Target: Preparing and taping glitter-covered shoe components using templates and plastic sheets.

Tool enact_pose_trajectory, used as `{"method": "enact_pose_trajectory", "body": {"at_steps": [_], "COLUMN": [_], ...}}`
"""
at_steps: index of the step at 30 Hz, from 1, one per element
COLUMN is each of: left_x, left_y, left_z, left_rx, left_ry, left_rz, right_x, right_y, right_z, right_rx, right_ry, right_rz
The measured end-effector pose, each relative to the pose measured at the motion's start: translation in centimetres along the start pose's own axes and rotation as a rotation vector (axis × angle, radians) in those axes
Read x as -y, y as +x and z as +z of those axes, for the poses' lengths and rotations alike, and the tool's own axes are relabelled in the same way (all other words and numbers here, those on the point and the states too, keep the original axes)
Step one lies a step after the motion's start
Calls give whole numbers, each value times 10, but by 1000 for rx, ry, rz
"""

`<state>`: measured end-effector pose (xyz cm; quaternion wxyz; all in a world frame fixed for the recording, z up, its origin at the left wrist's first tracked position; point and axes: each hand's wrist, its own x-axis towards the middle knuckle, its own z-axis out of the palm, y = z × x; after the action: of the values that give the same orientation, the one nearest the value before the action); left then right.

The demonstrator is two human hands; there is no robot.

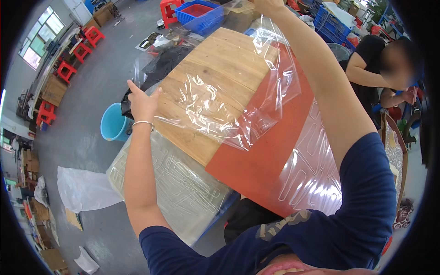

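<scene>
A sheet of clear plastic film point(201, 117) lies loosely, wrinkled and shiny, over a wooden board point(224, 50) and part of an orange-red sheet point(247, 169). My left hand point(144, 103) is at the board's left edge beside the film, index finger and thumb spread apart. Stretched far forward, my right hand point(268, 5) is partly cut off by the top of the picture; its fingers appear closed on the film. Clear moulded plastic sheets point(169, 169) with raised looping outlines are stacked under my left forearm. Another moulded sheet point(307, 165) rests on the orange-red sheet's right side.
A light-blue bucket point(114, 123) stands left of the board, near black plastic bags point(167, 64). Blue crates point(199, 16) and red stools point(65, 71) are farther off. A co-worker point(366, 64) sits at the right. White plastic bagging point(87, 189) lies on the grey floor.
</scene>
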<state>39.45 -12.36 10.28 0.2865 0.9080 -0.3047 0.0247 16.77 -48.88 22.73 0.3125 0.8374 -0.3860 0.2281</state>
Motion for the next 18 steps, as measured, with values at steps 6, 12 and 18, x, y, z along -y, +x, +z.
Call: {"method": "enact_pose_trajectory", "body": {"at_steps": [6,12,18], "left_x": [26,45,89], "left_y": [30,57,46], "left_z": [55,78,46], "left_rx": [119,68,-52], "left_ry": [55,-140,-91], "left_rz": [-143,-96,-70], "right_x": [-6,-81,-17], "right_y": [-26,-99,-324], "right_z": [32,59,-65], "right_rx": [31,-121,309], "right_ry": [63,744,726], "right_rz": [-233,-100,-412]}}
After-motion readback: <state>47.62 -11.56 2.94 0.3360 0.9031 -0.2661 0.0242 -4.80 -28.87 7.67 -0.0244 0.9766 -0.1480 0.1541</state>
